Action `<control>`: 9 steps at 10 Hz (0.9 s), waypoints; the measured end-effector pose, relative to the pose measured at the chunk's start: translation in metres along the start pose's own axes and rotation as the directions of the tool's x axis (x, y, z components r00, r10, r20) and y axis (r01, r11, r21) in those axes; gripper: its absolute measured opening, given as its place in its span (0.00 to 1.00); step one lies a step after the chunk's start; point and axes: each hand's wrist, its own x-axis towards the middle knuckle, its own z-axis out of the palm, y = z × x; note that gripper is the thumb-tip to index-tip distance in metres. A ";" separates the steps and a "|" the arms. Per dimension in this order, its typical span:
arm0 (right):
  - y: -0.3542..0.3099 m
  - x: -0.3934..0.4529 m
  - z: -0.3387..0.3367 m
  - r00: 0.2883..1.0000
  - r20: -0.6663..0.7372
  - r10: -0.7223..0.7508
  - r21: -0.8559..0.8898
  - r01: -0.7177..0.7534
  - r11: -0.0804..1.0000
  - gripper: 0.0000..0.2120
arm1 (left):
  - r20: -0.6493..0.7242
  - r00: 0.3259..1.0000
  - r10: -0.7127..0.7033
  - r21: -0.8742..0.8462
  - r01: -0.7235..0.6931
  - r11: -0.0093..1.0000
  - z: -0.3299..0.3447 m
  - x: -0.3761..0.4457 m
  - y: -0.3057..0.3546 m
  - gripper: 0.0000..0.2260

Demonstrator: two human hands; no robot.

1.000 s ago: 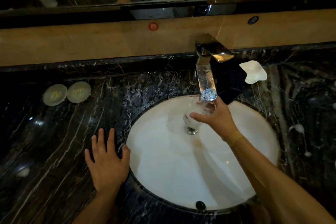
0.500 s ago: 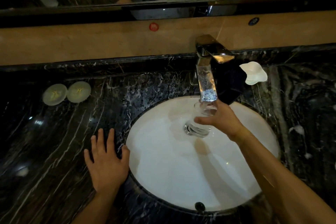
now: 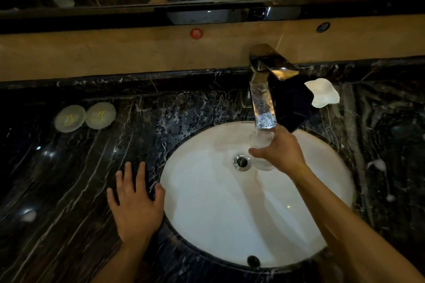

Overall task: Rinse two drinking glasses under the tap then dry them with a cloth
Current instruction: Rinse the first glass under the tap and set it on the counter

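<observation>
right hand (image 3: pixel 281 153) holds a clear drinking glass (image 3: pixel 261 145) over the white basin (image 3: pixel 207 190), just under the spout of the tap (image 3: pixel 271 69). fingers (image 3: pixel 257 151) curled round the glass wall, thumb on the far side; the glass looks tilted, mouth toward the stream, though its outline is hard to read against the white. it sits just right of the drain (image 3: pixel 241 162), clear of the basin floor as far as i can tell.

left hand (image 3: pixel 135 204) lies flat on the dark marble counter (image 3: pixel 69 179) at the basin's left rim, fingers spread, holding nothing.

water (image 3: pixel 264 110) falls in a broad sheet from the spout and appears to land at the glass.

judgement: rinse step, first glass. only one glass can be made out; cannot tell where the second is. no drying begun.

to do it well: turn the glass in the stream so water runs round the inside wall and over the lip, then tip it out over the drain. keep the grip low on the body; wet glass slips, and the chrome spout is close above, so a lift could knock the rim. the idle left hand could steady the base.

dark cloth (image 3: pixel 289 108) lies bunched behind the tap, beside a white soap dish (image 3: pixel 322 93), within reach for drying. two round coasters (image 3: pixel 85 117) sit well apart at far left.
</observation>
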 end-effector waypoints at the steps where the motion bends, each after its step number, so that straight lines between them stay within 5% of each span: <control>1: 0.006 0.002 -0.006 0.963 0.270 0.025 0.315 -0.113 0.942 0.29 | 0.003 1.000 -0.001 0.003 0.001 1.000 0.001 0.000 -0.001 0.31; 2: 0.004 0.000 0.006 0.955 0.294 -0.038 0.553 -0.138 0.822 0.30 | 0.003 1.000 0.002 -0.001 -0.002 1.000 -0.001 0.000 0.000 0.31; 3: -0.004 0.000 0.016 0.990 0.143 -0.011 0.559 -0.072 0.826 0.32 | 0.003 1.000 -0.002 -0.009 0.002 1.000 -0.001 0.000 0.001 0.31; 4: -0.014 -0.003 0.021 0.990 -0.121 -0.073 0.270 0.104 0.957 0.34 | -0.001 1.000 0.002 -0.004 -0.002 1.000 -0.001 0.000 0.000 0.31; 5: -0.014 -0.006 0.013 0.977 -0.172 -0.124 0.071 0.138 0.988 0.34 | 0.002 1.000 -0.003 -0.003 0.003 1.000 -0.001 0.000 0.000 0.31; 6: -0.003 -0.006 0.003 0.992 -0.097 -0.087 -0.083 0.079 0.993 0.35 | 0.010 1.000 -0.008 -0.002 0.008 1.000 -0.001 0.000 0.000 0.31; 8: 0.014 0.002 -0.014 0.948 0.317 0.019 0.278 -0.112 0.954 0.33 | 0.001 1.000 -0.001 -0.004 0.001 1.000 -0.001 0.000 0.000 0.32; 9: 0.012 0.000 -0.002 0.948 0.316 -0.023 0.472 -0.137 0.871 0.35 | -0.001 1.000 0.005 0.005 -0.005 1.000 0.000 0.000 0.000 0.31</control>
